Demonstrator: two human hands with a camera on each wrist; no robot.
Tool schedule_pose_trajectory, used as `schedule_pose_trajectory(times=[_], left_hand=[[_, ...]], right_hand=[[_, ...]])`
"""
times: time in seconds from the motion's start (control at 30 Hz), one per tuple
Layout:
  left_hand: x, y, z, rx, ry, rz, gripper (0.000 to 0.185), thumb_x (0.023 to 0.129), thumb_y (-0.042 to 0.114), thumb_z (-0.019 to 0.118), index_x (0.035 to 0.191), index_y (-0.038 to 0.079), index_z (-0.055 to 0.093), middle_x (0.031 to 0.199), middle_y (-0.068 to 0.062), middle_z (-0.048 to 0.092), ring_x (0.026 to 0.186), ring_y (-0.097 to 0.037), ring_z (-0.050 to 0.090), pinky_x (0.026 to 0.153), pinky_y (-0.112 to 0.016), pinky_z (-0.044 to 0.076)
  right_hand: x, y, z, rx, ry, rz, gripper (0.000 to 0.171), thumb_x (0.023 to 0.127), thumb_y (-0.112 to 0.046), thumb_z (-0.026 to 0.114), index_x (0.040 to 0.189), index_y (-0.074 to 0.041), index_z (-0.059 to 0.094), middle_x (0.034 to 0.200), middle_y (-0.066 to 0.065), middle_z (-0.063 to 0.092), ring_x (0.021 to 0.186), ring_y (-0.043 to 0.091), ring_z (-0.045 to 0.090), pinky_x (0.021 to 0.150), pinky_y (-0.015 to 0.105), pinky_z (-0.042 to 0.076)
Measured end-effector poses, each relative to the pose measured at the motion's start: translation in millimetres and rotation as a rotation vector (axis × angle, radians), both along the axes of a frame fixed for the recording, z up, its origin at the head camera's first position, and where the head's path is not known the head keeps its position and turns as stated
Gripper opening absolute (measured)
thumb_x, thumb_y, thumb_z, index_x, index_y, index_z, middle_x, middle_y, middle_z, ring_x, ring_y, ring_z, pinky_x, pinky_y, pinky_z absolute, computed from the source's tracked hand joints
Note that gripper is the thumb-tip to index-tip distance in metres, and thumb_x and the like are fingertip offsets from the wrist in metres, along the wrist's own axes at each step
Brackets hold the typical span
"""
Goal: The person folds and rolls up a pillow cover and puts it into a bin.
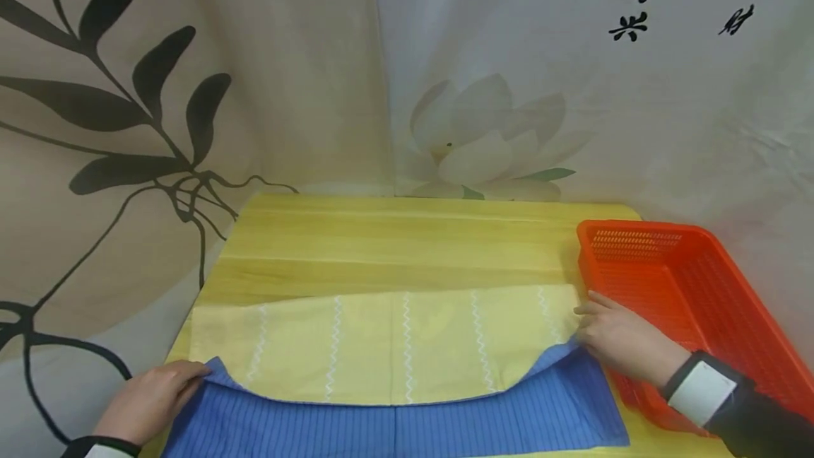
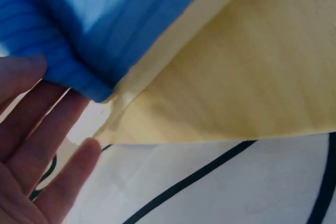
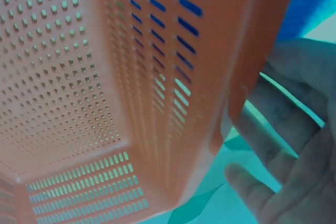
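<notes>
At far left, a pale curtain [image 1: 305,76] printed with dark leaves and roots hangs behind the yellow-covered table [image 1: 407,232]. The left hand [image 1: 152,398] pinches the left upper corner of a blue pinstriped cloth [image 1: 394,433], which spreads across the table's near side. Just beyond its sagging edge lies pale-yellow fabric [image 1: 365,348] with white wavy lines; whether the two are one piece, I cannot tell. The right hand [image 1: 626,338] pinches the blue cloth's right upper corner, its wrist in a dark sleeve [image 1: 763,415] above the near-left rim of an orange perforated plastic basket [image 1: 636,226]
</notes>
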State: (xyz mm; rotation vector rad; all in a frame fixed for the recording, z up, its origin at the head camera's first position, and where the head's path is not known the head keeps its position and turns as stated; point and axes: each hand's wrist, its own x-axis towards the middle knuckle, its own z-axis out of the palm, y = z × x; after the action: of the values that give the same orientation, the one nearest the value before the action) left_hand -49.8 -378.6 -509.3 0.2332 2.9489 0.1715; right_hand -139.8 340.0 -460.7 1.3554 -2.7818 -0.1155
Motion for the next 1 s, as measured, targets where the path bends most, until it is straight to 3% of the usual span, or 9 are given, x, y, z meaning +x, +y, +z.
schedule_pose_trajectory(times=[0.17,0.27,0.33,0.47,0.57,0.67,0.8,0.9,1.0], left_hand=[[-3.8,-7,11.0,0.019,0.002,0.000,0.011,0.089,0.007,0.084,0.099,0.009,0.082,0.097,-0.009,0.079,0.086,-0.032,0.076,0.076,-0.056,0.061],[-6.6,-11,27.1,0.014,0.038,-0.010,0.009,0.088,0.006,0.084,0.095,0.009,0.081,0.093,-0.008,0.079,0.080,-0.029,0.074,0.071,-0.054,0.060],[-8.3,-14,40.3,0.008,0.023,-0.005,0.008,0.088,0.005,0.084,0.095,0.009,0.081,0.092,-0.008,0.079,0.077,-0.026,0.073,0.069,-0.052,0.060],[-11.1,-17,62.6,-0.011,-0.074,0.028,0.006,0.090,0.006,0.083,0.096,0.006,0.081,0.092,-0.008,0.078,0.074,-0.023,0.072,0.066,-0.049,0.060],[-11.5,-15,69.7,-0.033,-0.193,0.047,0.006,0.090,0.008,0.082,0.096,0.006,0.081,0.092,-0.006,0.077,0.076,-0.023,0.072,0.065,-0.048,0.060],[-10.7,-12,66.6,-0.044,-0.291,0.041,0.005,0.091,0.008,0.082,0.093,0.010,0.079,0.091,-0.002,0.076,0.077,-0.019,0.069,0.065,-0.045,0.059],[-5.4,-8,47.3,-0.030,-0.356,0.013,0.012,0.089,0.009,0.084,0.087,0.017,0.075,0.086,0.004,0.073,0.074,-0.013,0.063,0.065,-0.041,0.056],[-0.1,-9,27.3,-0.010,-0.344,-0.002,0.015,0.086,0.009,0.086,0.085,0.019,0.075,0.084,0.005,0.073,0.074,-0.014,0.065,0.067,-0.043,0.057],[1.0,-13,14.1,0.010,-0.294,-0.014,0.018,0.083,0.008,0.088,0.084,0.021,0.076,0.085,0.006,0.074,0.076,-0.016,0.068,0.068,-0.046,0.058]], right_hand=[[2.7,6,11.3,-0.091,-0.079,-0.089,0.021,0.077,-0.008,0.094,0.093,-0.019,0.086,0.091,-0.005,0.079,0.104,0.034,0.072,0.101,0.064,0.054],[5.3,10,21.8,-0.116,-0.090,-0.143,0.024,0.078,-0.010,0.094,0.099,-0.019,0.086,0.097,-0.004,0.080,0.106,0.032,0.072,0.101,0.062,0.055],[7.6,13,27.6,-0.114,-0.092,-0.169,0.027,0.077,-0.013,0.096,0.101,-0.020,0.086,0.098,-0.006,0.080,0.107,0.031,0.072,0.101,0.062,0.056],[13.0,17,33.6,-0.101,-0.086,-0.190,0.033,0.074,-0.016,0.099,0.103,-0.021,0.086,0.097,-0.008,0.079,0.109,0.031,0.072,0.104,0.066,0.052],[18.3,18,31.2,-0.084,-0.057,-0.171,0.036,0.070,-0.017,0.100,0.103,-0.021,0.086,0.095,-0.009,0.079,0.109,0.031,0.072,0.103,0.066,0.053],[22.9,16,21.6,-0.083,-0.026,-0.097,0.035,0.067,-0.014,0.101,0.098,-0.018,0.087,0.090,-0.007,0.079,0.108,0.034,0.073,0.101,0.069,0.052],[26.6,9,4.9,-0.070,0.023,0.025,0.028,0.067,-0.006,0.098,0.089,-0.016,0.086,0.083,-0.004,0.078,0.104,0.036,0.073,0.101,0.071,0.050],[27.8,2,-4.1,-0.022,0.036,0.062,0.023,0.069,-0.001,0.092,0.083,-0.017,0.083,0.081,-0.002,0.077,0.103,0.035,0.074,0.104,0.069,0.050],[28.1,1,-8.6,0.009,0.009,0.045,0.021,0.071,0.001,0.089,0.081,-0.016,0.083,0.081,0.000,0.077,0.105,0.035,0.074,0.105,0.067,0.051]])
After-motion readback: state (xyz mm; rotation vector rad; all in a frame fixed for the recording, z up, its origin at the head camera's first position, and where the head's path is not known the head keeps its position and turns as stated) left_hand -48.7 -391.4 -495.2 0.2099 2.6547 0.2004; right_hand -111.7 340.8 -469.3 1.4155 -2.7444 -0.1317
